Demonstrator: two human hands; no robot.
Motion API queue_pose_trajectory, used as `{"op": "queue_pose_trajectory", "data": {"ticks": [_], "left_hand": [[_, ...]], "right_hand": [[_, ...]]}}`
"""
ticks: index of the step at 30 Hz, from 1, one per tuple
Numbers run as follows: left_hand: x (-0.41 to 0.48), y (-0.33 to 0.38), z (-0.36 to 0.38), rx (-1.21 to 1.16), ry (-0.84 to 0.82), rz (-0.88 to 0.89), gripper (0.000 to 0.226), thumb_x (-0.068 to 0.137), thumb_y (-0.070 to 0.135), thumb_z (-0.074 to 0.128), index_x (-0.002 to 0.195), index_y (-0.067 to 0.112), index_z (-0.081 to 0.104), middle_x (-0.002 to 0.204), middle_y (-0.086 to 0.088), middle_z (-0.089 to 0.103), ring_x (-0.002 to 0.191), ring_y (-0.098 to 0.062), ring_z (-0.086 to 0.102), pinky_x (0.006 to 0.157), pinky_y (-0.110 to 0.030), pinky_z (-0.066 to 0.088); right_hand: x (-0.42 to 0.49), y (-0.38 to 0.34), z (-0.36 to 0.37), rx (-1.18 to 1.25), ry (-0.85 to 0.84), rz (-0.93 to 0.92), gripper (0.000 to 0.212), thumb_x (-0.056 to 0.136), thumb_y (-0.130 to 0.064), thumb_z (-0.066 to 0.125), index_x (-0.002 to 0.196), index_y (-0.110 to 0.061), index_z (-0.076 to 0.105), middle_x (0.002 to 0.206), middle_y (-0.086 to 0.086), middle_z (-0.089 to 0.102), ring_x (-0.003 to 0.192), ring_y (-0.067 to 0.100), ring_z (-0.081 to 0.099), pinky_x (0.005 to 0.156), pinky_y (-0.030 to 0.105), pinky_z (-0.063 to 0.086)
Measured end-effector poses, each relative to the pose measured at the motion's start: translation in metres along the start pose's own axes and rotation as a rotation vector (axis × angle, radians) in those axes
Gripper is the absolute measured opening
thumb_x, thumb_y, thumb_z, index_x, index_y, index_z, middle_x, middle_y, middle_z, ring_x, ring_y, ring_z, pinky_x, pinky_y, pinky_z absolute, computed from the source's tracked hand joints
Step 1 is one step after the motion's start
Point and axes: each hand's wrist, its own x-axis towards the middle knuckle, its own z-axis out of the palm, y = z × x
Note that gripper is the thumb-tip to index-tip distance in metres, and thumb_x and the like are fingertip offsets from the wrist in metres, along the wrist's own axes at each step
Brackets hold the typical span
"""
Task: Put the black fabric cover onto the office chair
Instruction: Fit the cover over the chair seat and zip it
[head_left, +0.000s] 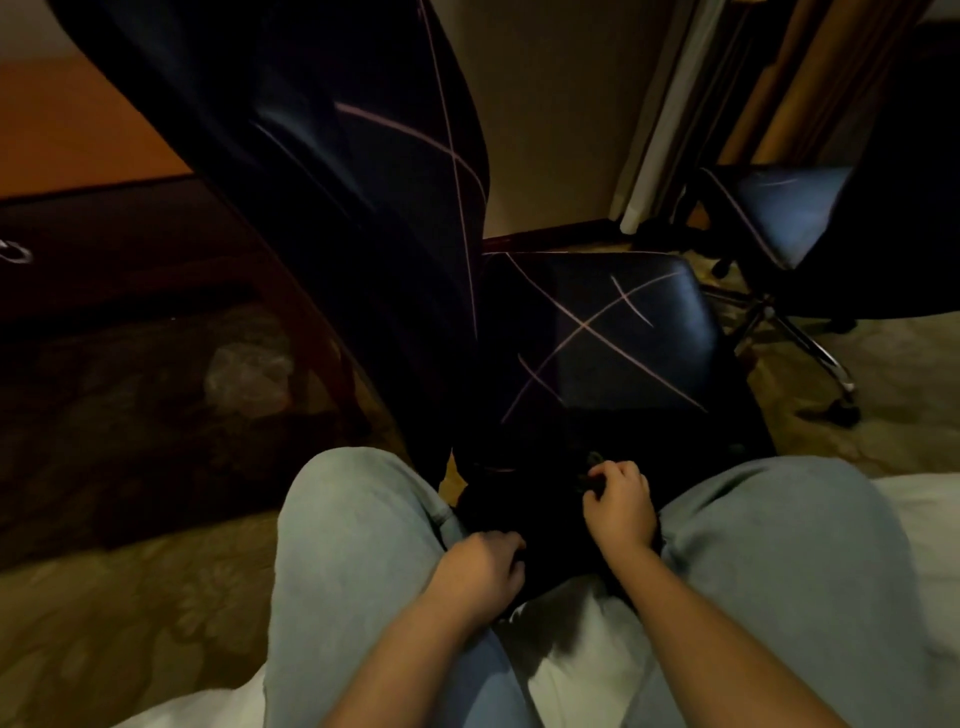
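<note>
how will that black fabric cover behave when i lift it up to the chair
The black fabric cover is bunched between both hands, so it is probably limp and will sag. It looks thin, likely light. The chair looks glossy, so the cover may slide.

Single head view: you look steeply down and forward from close above your knees (358, 525), toward the office chair (608, 332).

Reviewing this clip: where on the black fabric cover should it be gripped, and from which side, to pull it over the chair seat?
Probably at its bunched near edge, from above on the person's side. The black fabric cover lies gathered between the knees against the front of the chair seat, where the left hand and right hand already close on it. How its hem runs is too dark to tell.
</note>
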Motion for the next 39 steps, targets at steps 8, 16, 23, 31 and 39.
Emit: {"op": "queue_pose_trajectory", "data": {"ticks": [8, 16, 23, 31, 39], "left_hand": [[-0.004, 0.003, -0.006, 0.006, -0.005, -0.031, 0.035, 0.097, 0.028, 0.044, 0.127, 0.012, 0.054, 0.118, -0.012, 0.060, 0.107, -0.027, 0.056, 0.087, -0.040, 0.047], [-0.012, 0.001, -0.012, 0.002, 0.010, -0.081, 0.028, 0.095, 0.026, 0.045, 0.116, 0.012, 0.057, 0.110, -0.012, 0.061, 0.101, -0.028, 0.057, 0.082, -0.041, 0.048], [-0.004, 0.001, -0.005, -0.002, 0.001, -0.043, 0.031, 0.096, 0.028, 0.045, 0.122, 0.014, 0.056, 0.113, -0.010, 0.062, 0.103, -0.027, 0.058, 0.083, -0.039, 0.047], [0.001, 0.002, -0.002, -0.018, -0.040, -0.033, 0.052, 0.088, 0.040, 0.031, 0.126, 0.015, 0.055, 0.117, -0.010, 0.061, 0.107, -0.026, 0.057, 0.086, -0.039, 0.047], [-0.007, 0.004, -0.008, -0.005, -0.028, -0.059, 0.039, 0.093, 0.033, 0.039, 0.122, 0.011, 0.055, 0.114, -0.013, 0.061, 0.104, -0.029, 0.057, 0.085, -0.043, 0.048]], "right_hand": [[-0.002, -0.023, 0.017, 0.004, -0.018, 0.019, 0.019, 0.089, -0.011, 0.056, 0.107, -0.017, 0.061, 0.116, 0.003, 0.051, 0.104, 0.022, 0.048, 0.075, 0.034, 0.046], [-0.002, -0.044, 0.030, -0.091, -0.183, -0.268, 0.026, 0.089, -0.021, 0.057, 0.114, -0.021, 0.064, 0.114, 0.001, 0.054, 0.108, 0.021, 0.051, 0.070, 0.032, 0.047], [0.001, -0.013, 0.013, 0.018, -0.059, -0.180, 0.023, 0.084, -0.008, 0.061, 0.104, -0.017, 0.068, 0.109, -0.002, 0.059, 0.103, 0.021, 0.054, 0.068, 0.030, 0.047], [0.003, -0.001, 0.004, 0.060, 0.045, 0.019, 0.018, 0.082, -0.012, 0.064, 0.098, -0.018, 0.068, 0.109, 0.002, 0.059, 0.105, 0.024, 0.053, 0.072, 0.034, 0.049], [-0.001, -0.036, 0.032, -0.019, -0.050, -0.115, 0.028, 0.088, -0.010, 0.059, 0.115, -0.018, 0.065, 0.117, -0.002, 0.056, 0.107, 0.020, 0.051, 0.076, 0.027, 0.044]]}}
